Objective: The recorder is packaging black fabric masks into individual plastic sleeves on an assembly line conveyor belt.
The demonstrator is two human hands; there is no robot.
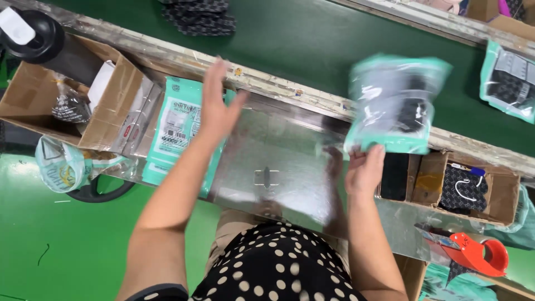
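Observation:
My right hand (365,170) grips the lower edge of a teal-edged clear plastic bag (393,106) with a dark garment inside, held up above the shiny metal worktop (278,150). The bag is blurred. My left hand (217,103) is raised with fingers spread and holds nothing, hovering over a stack of flat teal packing bags (178,131) at the worktop's left end.
A green conveyor belt (312,44) runs behind the worktop, carrying a dark patterned garment (198,17) and a packed bag (510,83). An open cardboard box (69,95) stands left, another box (462,187) with dark items right. A red tape dispenser (479,253) lies at lower right.

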